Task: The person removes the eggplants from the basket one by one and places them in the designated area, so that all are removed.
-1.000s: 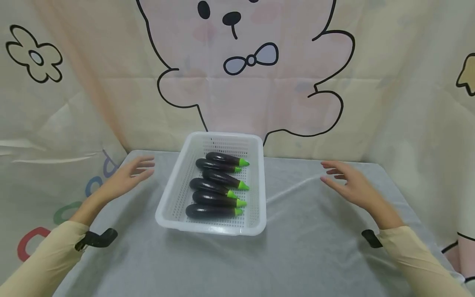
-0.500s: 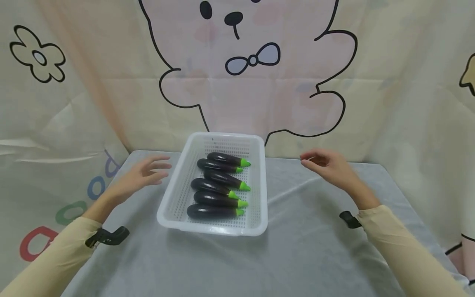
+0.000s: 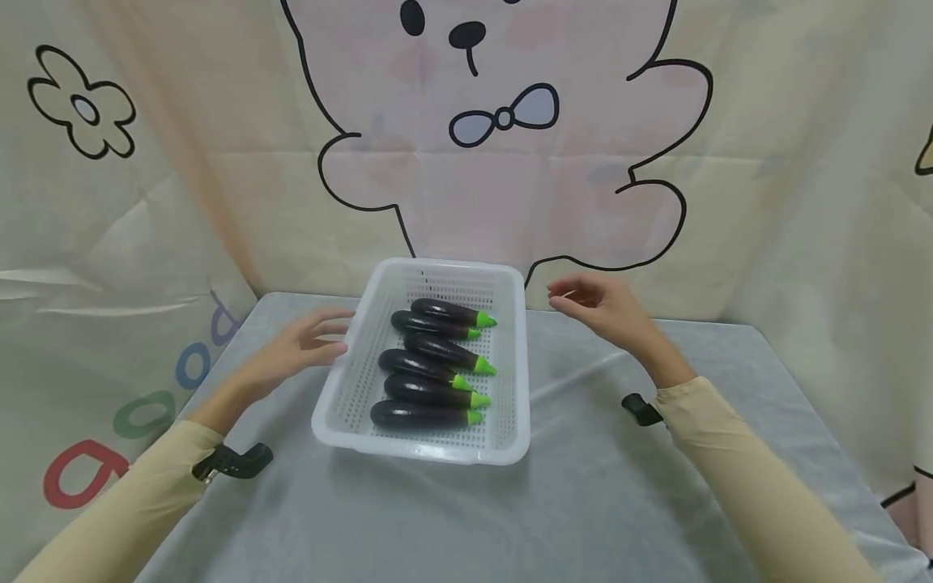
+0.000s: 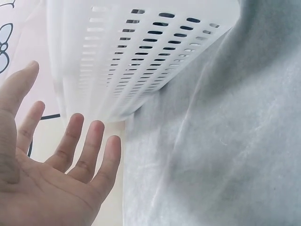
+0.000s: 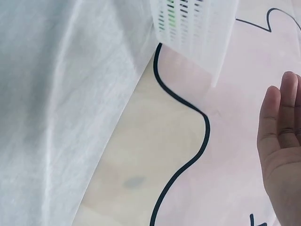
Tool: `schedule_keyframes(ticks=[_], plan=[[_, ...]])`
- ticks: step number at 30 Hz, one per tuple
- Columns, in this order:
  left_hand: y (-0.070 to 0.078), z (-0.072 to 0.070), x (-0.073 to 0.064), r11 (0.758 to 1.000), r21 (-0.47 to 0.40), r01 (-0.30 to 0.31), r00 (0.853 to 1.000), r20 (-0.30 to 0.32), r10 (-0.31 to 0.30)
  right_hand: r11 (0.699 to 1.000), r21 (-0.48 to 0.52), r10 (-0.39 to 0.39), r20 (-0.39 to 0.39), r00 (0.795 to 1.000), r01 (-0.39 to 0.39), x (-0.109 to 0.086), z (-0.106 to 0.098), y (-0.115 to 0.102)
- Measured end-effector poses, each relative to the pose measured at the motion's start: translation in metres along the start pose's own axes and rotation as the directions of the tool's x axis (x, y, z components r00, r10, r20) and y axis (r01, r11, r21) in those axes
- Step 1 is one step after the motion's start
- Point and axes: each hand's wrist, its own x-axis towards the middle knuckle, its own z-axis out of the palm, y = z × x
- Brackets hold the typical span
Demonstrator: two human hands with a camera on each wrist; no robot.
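A white perforated plastic basket (image 3: 516, 441) stands on the table and holds several dark purple eggplants (image 3: 426, 389) with bright green caps, lying crosswise in a column. At the basket's left side is my left hand (image 3: 302, 348), fingers spread and relaxed, its tips close to the rim; the left wrist view shows the palm beside the slotted wall (image 4: 136, 52) and nothing held. Off the right side, near the far corner, my right hand (image 3: 605, 310) hovers above the table with loosely bent fingers and nothing in them. Part of that hand (image 5: 284, 141) is cut off in the right wrist view.
A grey cloth covers the table (image 3: 466, 518). Behind it hangs a pale curtain (image 3: 474, 194) with a cartoon bear outline, and it also runs along both sides. Dark straps (image 3: 236, 461) sit at both sleeve cuffs.
Both hands have moved inward toward the basket, the left hand to the right and the right hand to the left and slightly up. The basket and eggplants stay in place on the table.
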Motion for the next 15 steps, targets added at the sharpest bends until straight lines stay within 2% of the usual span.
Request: schedule_keyframes(ticks=[7,15], plan=[[0.001,0.006,0.003,1.000,-0.023,0.002,1.000,0.017,-0.002,0.998,0.049,-0.028,0.009,1.000,0.027,0.015,0.012,0.003],[-0.005,0.011,0.003,1.000,-0.020,0.004,0.999,0.037,-0.003,0.993,0.103,-0.058,0.032,0.998,0.054,0.028,0.026,0.000]])
